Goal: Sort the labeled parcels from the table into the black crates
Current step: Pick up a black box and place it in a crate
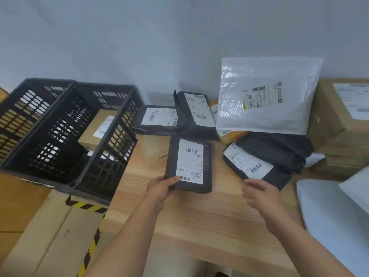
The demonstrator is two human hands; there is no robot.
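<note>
**Currently: one dark parcel gripped, crates waiting at frame left**

Broadly, the wooden desk (199, 216) fills the lower centre of the frame. Two black crates (111, 148) stand side by side at its left edge. The nearer crate already holds a labelled cardboard box (95, 130). A stack of larger cardboard boxes (335, 116) sits at the right edge of the frame. A white plastic mailer (265, 92) leans on the wall at upper right, over a pile of smaller parcels.

The dark parcel (189, 162) being sorted lies at centre frame, label up, just right of the nearer crate. The left hand (159, 188) grips its near left corner, thumb on top and fingers beneath. Whether its far end rests on the desk or is raised, I cannot tell.

The right hand (259, 194) holds nothing, its fingers loosely spread. It hovers at the near edge of another dark parcel (259, 162); contact is not clear.

The held parcel looks like slick film wrapped tightly over something flat and firm. It is probably light enough for one hand. Film slides under a pinch, so a hold well in from the corner, or support from below, should serve better.
</note>
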